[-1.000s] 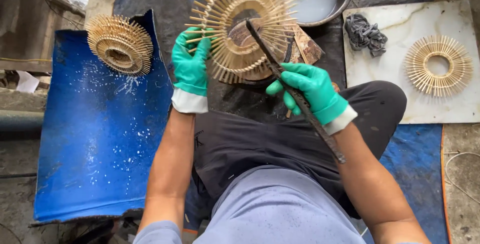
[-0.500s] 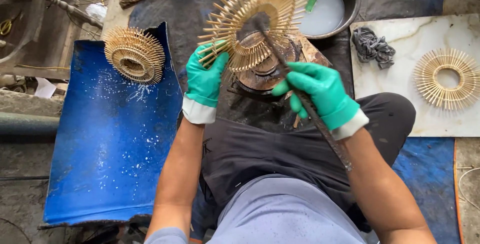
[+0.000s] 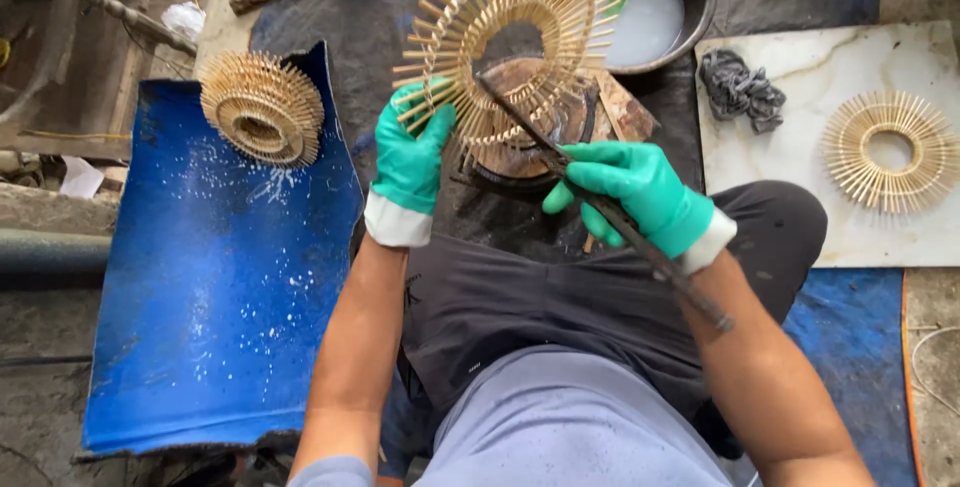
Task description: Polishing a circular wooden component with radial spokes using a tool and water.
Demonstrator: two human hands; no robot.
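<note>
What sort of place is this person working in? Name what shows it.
Probably a small handicraft workshop on the ground: both gloved hands work a bamboo stick ring with a long tool, finished rings lie nearby, and a basin of cloudy liquid stands close.

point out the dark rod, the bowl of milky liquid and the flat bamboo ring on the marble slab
dark rod (image 3: 610, 217): head view, on the shaft just below the right hand's fingers.
bowl of milky liquid (image 3: 700, 2): head view, on its right rim.
flat bamboo ring (image 3: 850, 162): head view, on the left band of sticks.
</note>
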